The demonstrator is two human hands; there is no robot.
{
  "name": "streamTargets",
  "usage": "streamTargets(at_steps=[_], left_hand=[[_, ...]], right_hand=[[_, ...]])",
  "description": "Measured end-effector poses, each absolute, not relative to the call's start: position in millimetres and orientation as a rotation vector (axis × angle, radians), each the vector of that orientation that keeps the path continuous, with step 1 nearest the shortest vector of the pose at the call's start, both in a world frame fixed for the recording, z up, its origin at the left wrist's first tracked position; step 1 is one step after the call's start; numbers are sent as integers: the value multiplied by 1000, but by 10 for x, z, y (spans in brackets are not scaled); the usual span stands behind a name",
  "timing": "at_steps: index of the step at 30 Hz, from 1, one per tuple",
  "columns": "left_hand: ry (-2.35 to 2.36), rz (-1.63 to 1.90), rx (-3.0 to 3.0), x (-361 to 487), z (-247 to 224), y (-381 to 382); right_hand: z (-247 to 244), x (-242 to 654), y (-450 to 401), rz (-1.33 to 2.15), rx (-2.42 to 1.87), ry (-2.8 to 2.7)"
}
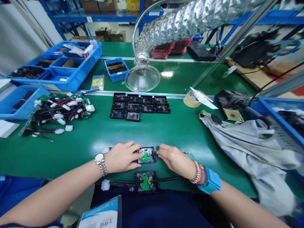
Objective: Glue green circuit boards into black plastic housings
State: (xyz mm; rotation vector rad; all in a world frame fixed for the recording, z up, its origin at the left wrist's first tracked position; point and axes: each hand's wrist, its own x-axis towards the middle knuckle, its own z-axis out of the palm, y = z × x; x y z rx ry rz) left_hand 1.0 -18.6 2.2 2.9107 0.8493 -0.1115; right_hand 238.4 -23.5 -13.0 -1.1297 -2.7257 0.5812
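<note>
My left hand (124,156) has the far open black housing (155,155) by its left end, thumb at the near edge, one fingertip on the green circuit board (147,156) inside. Right hand (174,160) is at that housing's right end, fingers pinched together; can't tell what's between them. Housing sits on the green counter (178,131), mid-scene, close to the near edge. Second one, the near open black housing (156,182), lies just nearer to me, board in, cables out both sides, white connector (105,185) at left. Ten black plastic shells (147,108) in rows farther out, open side up. Wire harness pile (65,109) at left, blue compartment tray (82,71) beyond it, small blue bin (118,76) right of that tray. Clear funnel hood (142,81) on silver duct (171,28) hangs past the shells. Right side: tape roll (188,100) with white packet (204,99) on it, grey cloth (251,145) nearer.
</note>
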Motion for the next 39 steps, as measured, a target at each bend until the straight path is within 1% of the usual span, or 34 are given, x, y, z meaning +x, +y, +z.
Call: streamTargets(at_steps=[8,16,25,32,35,39], left_hand=[[780,-169,2900,-1,73,-100],[1005,-164,2885,106,99,-266],[918,-153,2877,103,48,-218],[922,-139,2854,104,80,-220],[919,-144,2839,105,78,-215],[927,-141,2812,112,70,-199]], right_hand=[[-97,2373,-250,528,-1075,-2757],[-125,2360,-293,405,-1163,-2774],[-131,2363,-246,424,-1046,-2757],[-90,2340,-311,461,-1110,-2639],[-22,2295,-374,395,-1118,-2614],[22,2174,-423,241,-1124,-2752]])
